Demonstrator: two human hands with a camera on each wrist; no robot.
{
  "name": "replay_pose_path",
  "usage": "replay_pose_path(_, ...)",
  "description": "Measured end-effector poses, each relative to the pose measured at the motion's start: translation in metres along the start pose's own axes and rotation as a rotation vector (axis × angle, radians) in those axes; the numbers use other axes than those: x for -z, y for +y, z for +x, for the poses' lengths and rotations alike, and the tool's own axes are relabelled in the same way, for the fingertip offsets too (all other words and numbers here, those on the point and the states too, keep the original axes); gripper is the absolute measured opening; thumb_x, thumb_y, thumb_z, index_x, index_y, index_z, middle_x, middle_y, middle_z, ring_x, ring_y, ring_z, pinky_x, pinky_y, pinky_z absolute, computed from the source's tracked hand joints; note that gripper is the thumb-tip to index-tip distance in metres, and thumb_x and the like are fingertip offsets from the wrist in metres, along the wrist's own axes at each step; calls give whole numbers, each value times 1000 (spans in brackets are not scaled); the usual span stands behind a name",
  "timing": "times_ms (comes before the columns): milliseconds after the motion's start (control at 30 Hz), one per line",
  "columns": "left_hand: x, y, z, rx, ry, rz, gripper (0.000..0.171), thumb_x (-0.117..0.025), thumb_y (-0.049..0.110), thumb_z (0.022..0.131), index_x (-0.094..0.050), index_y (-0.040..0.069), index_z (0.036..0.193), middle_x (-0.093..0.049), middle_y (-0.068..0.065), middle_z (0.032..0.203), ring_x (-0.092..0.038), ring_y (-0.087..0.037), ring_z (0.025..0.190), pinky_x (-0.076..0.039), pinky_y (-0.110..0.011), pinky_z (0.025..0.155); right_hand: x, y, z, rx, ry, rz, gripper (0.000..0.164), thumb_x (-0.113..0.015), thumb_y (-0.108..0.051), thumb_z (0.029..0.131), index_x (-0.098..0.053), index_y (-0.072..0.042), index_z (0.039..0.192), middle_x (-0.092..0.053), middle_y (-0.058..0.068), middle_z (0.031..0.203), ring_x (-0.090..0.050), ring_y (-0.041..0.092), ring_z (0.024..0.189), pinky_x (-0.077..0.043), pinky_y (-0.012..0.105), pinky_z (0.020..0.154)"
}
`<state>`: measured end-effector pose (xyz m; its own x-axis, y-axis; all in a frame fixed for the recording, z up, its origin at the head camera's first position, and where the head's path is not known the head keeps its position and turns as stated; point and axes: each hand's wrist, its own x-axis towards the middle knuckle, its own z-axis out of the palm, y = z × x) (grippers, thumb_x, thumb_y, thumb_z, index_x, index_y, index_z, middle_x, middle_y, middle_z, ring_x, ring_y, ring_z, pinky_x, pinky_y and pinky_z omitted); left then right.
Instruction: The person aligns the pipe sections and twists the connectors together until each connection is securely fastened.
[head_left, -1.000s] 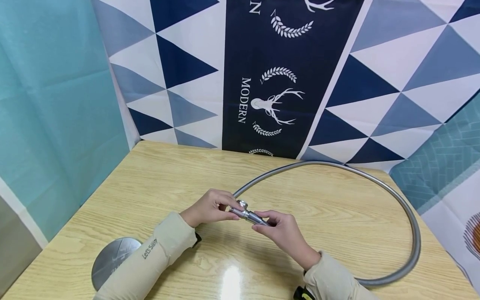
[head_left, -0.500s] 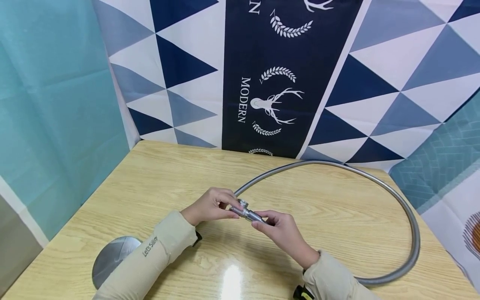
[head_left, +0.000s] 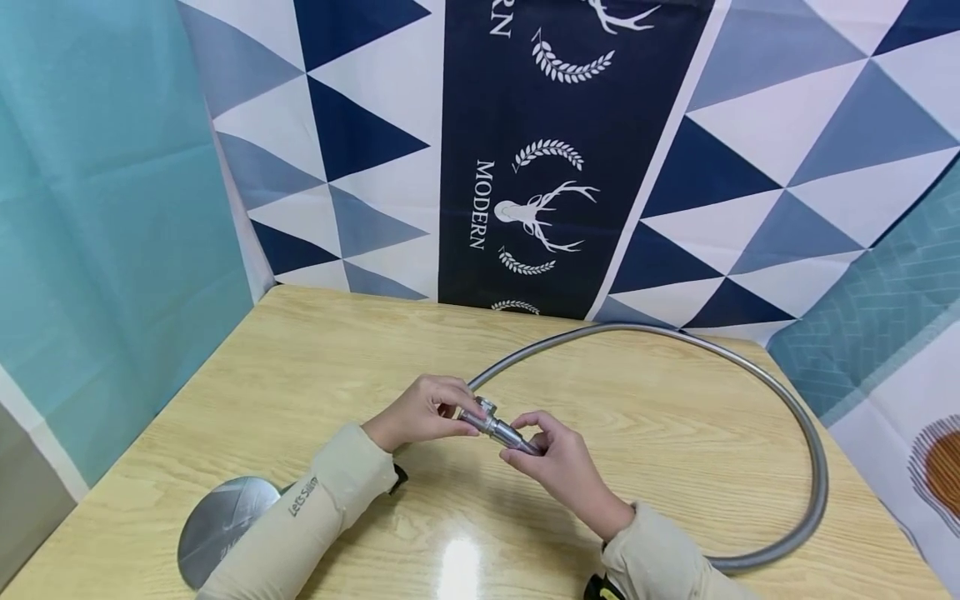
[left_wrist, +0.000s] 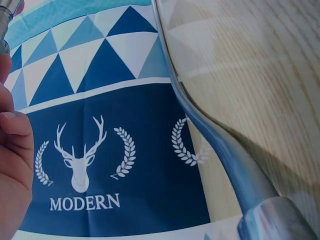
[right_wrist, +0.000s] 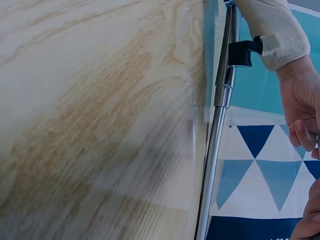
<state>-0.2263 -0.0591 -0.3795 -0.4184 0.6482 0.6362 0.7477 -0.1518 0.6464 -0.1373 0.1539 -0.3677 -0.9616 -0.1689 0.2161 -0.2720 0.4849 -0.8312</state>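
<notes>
In the head view my left hand (head_left: 427, 410) pinches a small chrome pipe fitting (head_left: 476, 419) with a short round side piece on top. A tapered metal hose end (head_left: 508, 435) sits in line against the fitting. My right hand (head_left: 562, 471) holds that end between thumb and curved fingers. A grey metal shower hose (head_left: 821, 475) loops from behind the left hand around to the right sleeve. Left hand fingers (left_wrist: 15, 125) and a bit of chrome show at the edge of the left wrist view. Whether the joint is threaded together cannot be made out.
A round metal shower head (head_left: 225, 525) lies at the left, partly hidden under the left sleeve. Its chrome tube (right_wrist: 220, 95) runs along the wooden table (head_left: 360, 350) in the right wrist view. Patterned cloth (head_left: 525, 208) hangs behind the table.
My right fingers have loosened and shifted slightly on the hose end, with the index finger more arched. The left hand and fitting stay almost still. The head view has shifted a little.
</notes>
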Motion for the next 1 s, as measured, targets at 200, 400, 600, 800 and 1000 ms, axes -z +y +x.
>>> replay_pose_path(200, 0, -2, -1, -13, -1, -19, 16, -75, -12, 72, -71, -8, 87, -67, -17, 85, -42, -11, 54, -37, -24, 45, -1, 2, 2, 29, 40, 40, 21, -78, 4, 75, -66, 5, 92, -63, 7, 63, -45, 3, 50, -37, 19, 45)
replay_pose_path(400, 2, -2, 1, -38, 0, -14, 17, -75, -13, 72, -71, -7, 88, -67, -16, 85, -40, -10, 53, -34, -23, 45, 0, 1, 6, -44, 55, 73, 18, -77, 6, 74, -70, 9, 90, -69, 18, 78, -54, 5, 56, -44, 20, 50)
replay_pose_path(600, 2, -3, 1, -32, -8, -41, 17, -75, -13, 72, -71, -7, 87, -67, -16, 85, -35, -10, 54, -30, -23, 46, 2, -1, 7, -93, 45, 86, 18, -76, 4, 75, -71, 10, 92, -71, 19, 88, -54, 6, 57, -45, 20, 52)
replay_pose_path(800, 3, -5, 1, -32, -15, -26, 16, -75, -12, 73, -71, -6, 87, -68, -15, 85, -35, -10, 53, -30, -23, 45, 2, -1, 7, -82, 33, 66, 20, -77, 0, 76, -72, 9, 94, -70, 15, 80, -52, 6, 55, -44, 21, 50)
replay_pose_path(1000, 3, -5, 2, -54, -22, -28, 16, -76, -13, 72, -71, -6, 86, -67, -16, 84, -35, -12, 52, -30, -24, 44, 3, 0, 6, -68, 23, 57, 21, -77, -2, 77, -72, 8, 95, -69, 11, 75, -50, 6, 54, -42, 21, 49)
